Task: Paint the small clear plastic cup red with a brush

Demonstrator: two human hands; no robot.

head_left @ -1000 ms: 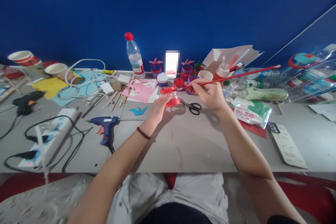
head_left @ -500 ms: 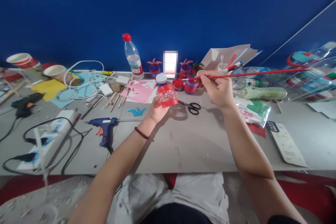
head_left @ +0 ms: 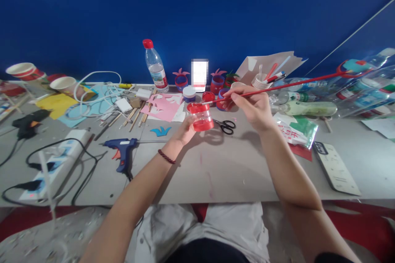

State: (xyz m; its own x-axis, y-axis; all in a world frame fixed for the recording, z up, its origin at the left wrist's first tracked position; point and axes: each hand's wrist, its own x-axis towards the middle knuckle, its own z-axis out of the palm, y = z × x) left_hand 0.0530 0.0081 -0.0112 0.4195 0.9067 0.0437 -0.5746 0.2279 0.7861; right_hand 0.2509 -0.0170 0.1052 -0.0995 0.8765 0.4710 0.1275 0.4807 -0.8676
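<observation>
My left hand [head_left: 187, 130] is closed around a clear plastic bottle section [head_left: 202, 117] with red bands at its top and bottom, held tilted above the table. Between the fingers of my right hand [head_left: 254, 104] is a long red paintbrush [head_left: 277, 87], its tip at the upper red band. Just behind lie an open pot of red paint [head_left: 208, 97] and a white-lidded jar [head_left: 189, 93]. A blue-and-red painted cup [head_left: 221, 100] is partly hidden by my right hand. Black-handled scissors [head_left: 227, 126] rest on the table, their blades partly behind the bottle section.
A blue glue gun [head_left: 123, 152] and a power strip [head_left: 58, 164] with cables lie left. A water bottle [head_left: 156, 70] stands at the back near pink paper [head_left: 163, 107]. Plastic bottles [head_left: 308, 109] and a phone [head_left: 336, 168] are right. Blue cut paper [head_left: 161, 131] lies beside my left wrist.
My right hand has brought the paintbrush tip down and left from near the painted cup to the bottle section. My left hand has turned that piece, tipping its upper rim toward me.
</observation>
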